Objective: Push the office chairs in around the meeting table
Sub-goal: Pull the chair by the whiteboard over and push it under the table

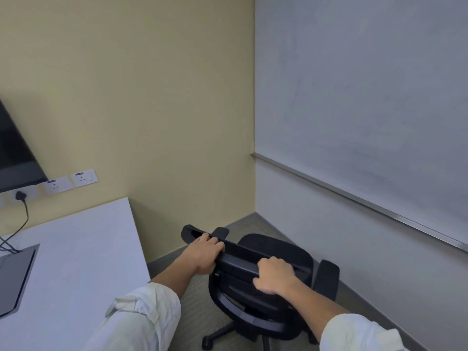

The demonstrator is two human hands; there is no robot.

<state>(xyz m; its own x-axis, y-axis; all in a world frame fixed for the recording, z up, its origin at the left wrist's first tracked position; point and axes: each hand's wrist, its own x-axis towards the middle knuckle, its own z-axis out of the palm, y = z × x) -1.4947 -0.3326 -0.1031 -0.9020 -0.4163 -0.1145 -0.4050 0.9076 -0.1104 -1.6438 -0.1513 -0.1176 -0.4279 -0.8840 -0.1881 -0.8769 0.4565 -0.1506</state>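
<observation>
A black office chair (273, 249) with a mesh back stands in the room's corner, to the right of the white meeting table (83, 249). Its seat faces away from me, toward the corner. My left hand (205, 254) grips the left part of the chair's top rail. Further right on the same rail, my right hand (274, 276) is closed over it. The chair's wheeled base (215, 335) shows below, partly hidden by my arms. A gap of floor lies between the chair and the table's right edge.
A yellow wall with sockets (71, 182) and a plugged-in cable (21, 211) runs behind the table. A dark screen (15, 158) hangs at the left. A whiteboard (367, 97) covers the right wall. A grey cable hatch (15, 277) is set into the tabletop.
</observation>
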